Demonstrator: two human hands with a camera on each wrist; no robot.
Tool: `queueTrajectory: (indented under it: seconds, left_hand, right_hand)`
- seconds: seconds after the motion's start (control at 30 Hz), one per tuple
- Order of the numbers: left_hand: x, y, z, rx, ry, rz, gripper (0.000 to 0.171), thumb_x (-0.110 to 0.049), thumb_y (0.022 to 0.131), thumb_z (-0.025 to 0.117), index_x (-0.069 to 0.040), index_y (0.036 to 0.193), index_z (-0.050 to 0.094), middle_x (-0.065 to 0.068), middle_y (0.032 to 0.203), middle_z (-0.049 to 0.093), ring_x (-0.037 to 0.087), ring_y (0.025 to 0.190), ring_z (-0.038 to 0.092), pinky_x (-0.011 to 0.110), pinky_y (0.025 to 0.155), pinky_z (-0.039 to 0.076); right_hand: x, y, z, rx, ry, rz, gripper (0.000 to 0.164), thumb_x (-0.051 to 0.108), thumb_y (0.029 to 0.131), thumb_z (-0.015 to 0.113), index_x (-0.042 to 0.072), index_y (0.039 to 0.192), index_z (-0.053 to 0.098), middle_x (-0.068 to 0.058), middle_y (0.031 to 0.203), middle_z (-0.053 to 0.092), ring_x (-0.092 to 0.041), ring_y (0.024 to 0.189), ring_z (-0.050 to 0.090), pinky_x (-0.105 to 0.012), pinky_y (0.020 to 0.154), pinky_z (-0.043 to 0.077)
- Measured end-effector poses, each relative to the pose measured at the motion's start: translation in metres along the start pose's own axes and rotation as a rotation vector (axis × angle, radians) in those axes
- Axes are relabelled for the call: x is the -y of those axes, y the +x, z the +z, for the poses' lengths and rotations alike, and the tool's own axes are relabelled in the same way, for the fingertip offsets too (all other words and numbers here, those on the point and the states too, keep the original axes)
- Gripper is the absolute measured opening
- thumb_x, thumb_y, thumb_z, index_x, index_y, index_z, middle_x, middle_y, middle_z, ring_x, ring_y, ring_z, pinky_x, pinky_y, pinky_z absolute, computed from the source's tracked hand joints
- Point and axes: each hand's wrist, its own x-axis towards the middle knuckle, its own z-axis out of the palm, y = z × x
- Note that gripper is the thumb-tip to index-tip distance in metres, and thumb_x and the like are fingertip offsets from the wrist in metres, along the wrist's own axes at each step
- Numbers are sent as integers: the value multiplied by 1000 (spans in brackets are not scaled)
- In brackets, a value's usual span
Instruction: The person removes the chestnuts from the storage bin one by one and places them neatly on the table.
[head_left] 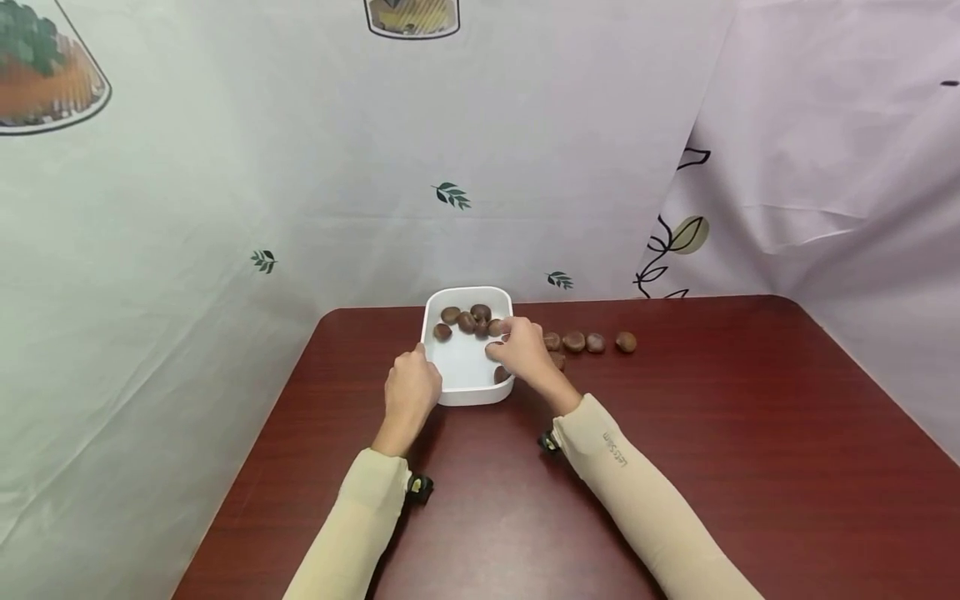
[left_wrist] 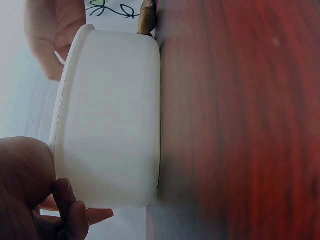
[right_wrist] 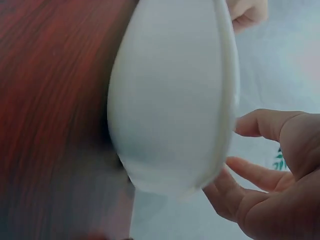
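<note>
A white rectangular tray (head_left: 465,397) with several brown chestnuts (head_left: 467,322) inside stands at the far edge of the table. My left hand (head_left: 412,385) grips its near left side, curled fingers and thumb at the rim in the left wrist view. Over the right rim reaches my right hand (head_left: 527,350), its thumb and fingers apart in the right wrist view, with fingertips right at the rim. One chestnut (head_left: 494,351) lies at these fingertips in the head view. Another chestnut (head_left: 502,375) sits in the tray's near right corner.
Several loose chestnuts (head_left: 574,342) lie in a rough row on the table right of the tray, one chestnut (head_left: 626,342) farthest right. The dark red table (head_left: 712,433) meets a pale printed cloth (head_left: 525,167) behind it.
</note>
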Motion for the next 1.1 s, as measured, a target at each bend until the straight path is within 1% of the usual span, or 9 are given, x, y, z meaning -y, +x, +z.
queueTrajectory:
  seconds: [0.13, 0.23, 0.3, 0.4, 0.5, 0.57, 0.7, 0.97, 1.1]
  left_hand:
    - [-1, 1, 0, -2, -1, -7, 37, -7, 92, 47, 6, 123, 63, 27, 94, 67, 48, 82, 68, 58, 66, 53]
    - [-2, 2, -1, -3, 1, -5, 37, -7, 93, 47, 7, 124, 63, 27, 95, 67, 48, 82, 68, 58, 66, 53]
    - [-2, 2, -2, 2, 2, -4, 38, -8, 93, 47, 7, 124, 62, 27, 96, 67, 48, 83, 68, 58, 67, 53]
    - [-2, 1, -2, 10, 2, -8, 38, -8, 93, 47, 6, 126, 62, 27, 96, 67, 47, 84, 68, 57, 67, 53]
    - [-2, 1, -1, 16, 2, -12, 39, -8, 93, 48, 6, 126, 62, 26, 97, 67, 47, 84, 68, 57, 67, 53]
    - [-2, 1, 0, 18, 2, -11, 39, -8, 93, 48, 5, 127, 62, 26, 97, 67, 47, 84, 68, 57, 67, 54]
    - [-2, 1, 0, 17, 6, -3, 39, -8, 93, 48, 6, 126, 62, 27, 97, 67, 47, 82, 68, 57, 65, 54]
    - [-2, 0, -3, 16, 10, 4, 38, -8, 93, 49, 7, 126, 62, 27, 96, 67, 47, 82, 68, 56, 65, 54]
    - [-2, -1, -2, 19, 13, 1, 38, -7, 92, 49, 7, 126, 62, 27, 96, 67, 47, 82, 68, 56, 65, 54]
  right_hand:
    - [5, 2, 11, 15, -9, -7, 40, 9, 78, 69, -2, 116, 70, -15, 102, 74, -20, 85, 70, -35, 79, 55]
    - [8, 4, 18, 22, -45, -11, 45, 9, 80, 70, -4, 122, 66, -17, 107, 72, -21, 86, 69, -36, 81, 54]
    - [11, 5, 22, 27, -97, -10, 47, 9, 80, 71, -5, 123, 64, -19, 112, 70, -24, 93, 67, -38, 85, 53]
    - [15, 7, 26, 52, -178, -6, 47, 11, 80, 73, -7, 122, 63, -20, 114, 67, -30, 102, 64, -41, 86, 52]
    - [17, 9, 30, 82, -250, -2, 43, 13, 81, 73, -7, 118, 64, -20, 112, 65, -31, 103, 61, -41, 82, 52]
    - [18, 10, 31, 96, -269, 4, 40, 13, 81, 74, -7, 115, 65, -18, 108, 64, -29, 98, 61, -39, 78, 52]
    - [17, 11, 30, 104, -269, 14, 38, 12, 81, 74, -6, 113, 65, -17, 106, 65, -28, 94, 61, -39, 76, 53]
    - [19, 13, 29, 164, -263, 37, 22, 12, 80, 75, -1, 94, 64, -14, 99, 61, -25, 83, 59, -33, 62, 50]
    - [17, 12, 32, 189, -297, 48, 18, 13, 81, 75, 2, 87, 62, -13, 93, 62, -24, 79, 59, -32, 60, 49]
